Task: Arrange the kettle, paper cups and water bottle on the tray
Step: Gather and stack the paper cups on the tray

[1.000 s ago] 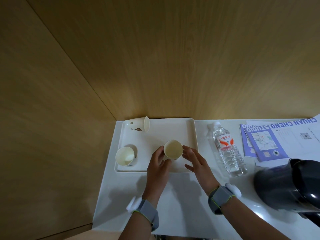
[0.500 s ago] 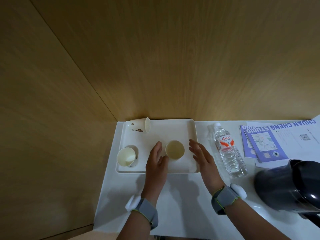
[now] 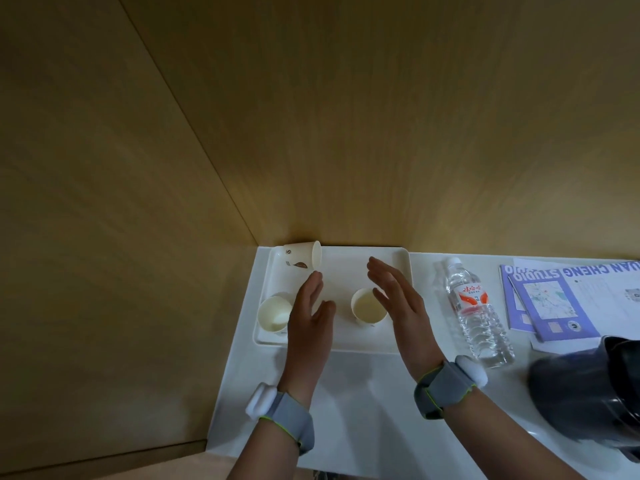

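Observation:
A white tray (image 3: 388, 346) lies in the corner of the white counter. On it an upright paper cup (image 3: 367, 307) stands near the middle, a second upright cup (image 3: 273, 312) at the front left, and a third cup (image 3: 304, 259) lies on its side at the back left. My left hand (image 3: 310, 315) hovers open between the two upright cups. My right hand (image 3: 398, 299) is open just right of the middle cup, holding nothing. A clear water bottle (image 3: 476, 311) lies on the counter right of the tray. The dark kettle (image 3: 588, 393) sits at the right edge.
Purple and white brochures (image 3: 550, 303) lie at the back right beside the bottle. Wooden walls close in the counter at the left and behind the tray. Bare white counter (image 3: 363, 410) stretches in front of the tray under my wrists.
Both hands have let go of the middle cup, opened and moved forward over the tray. The cup stands where it was set.

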A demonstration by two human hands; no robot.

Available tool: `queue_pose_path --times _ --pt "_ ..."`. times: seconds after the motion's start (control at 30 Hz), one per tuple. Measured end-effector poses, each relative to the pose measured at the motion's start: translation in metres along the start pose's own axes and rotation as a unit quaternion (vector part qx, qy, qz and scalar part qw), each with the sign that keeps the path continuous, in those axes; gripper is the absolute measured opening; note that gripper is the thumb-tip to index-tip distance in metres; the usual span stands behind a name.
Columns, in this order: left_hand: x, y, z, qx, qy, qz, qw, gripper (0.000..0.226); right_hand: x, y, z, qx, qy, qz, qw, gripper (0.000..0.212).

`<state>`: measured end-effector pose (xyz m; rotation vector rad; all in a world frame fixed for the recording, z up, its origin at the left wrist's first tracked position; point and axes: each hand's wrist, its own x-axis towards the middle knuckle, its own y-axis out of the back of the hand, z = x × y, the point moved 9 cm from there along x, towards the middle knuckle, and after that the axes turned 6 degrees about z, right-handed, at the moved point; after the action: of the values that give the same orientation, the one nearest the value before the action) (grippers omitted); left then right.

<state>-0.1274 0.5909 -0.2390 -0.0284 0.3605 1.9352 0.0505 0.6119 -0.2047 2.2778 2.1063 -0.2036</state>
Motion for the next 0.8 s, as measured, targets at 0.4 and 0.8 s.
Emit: queue_pose_path --times 0.4,0.8 --pt "-0.002 0.054 -0.004 0.005 -0.022 0.056 0.998 0.054 -0.01 -0.058 0.02 0.027 -0.034 -0.051 0.998 0.035" --pt "0.003 0.11 -0.034 -0.082 -0.013 0.132 0.988 0.052 -0.016 -0.087 0.077 0.003 -0.109 -0.08 0.991 0.034"
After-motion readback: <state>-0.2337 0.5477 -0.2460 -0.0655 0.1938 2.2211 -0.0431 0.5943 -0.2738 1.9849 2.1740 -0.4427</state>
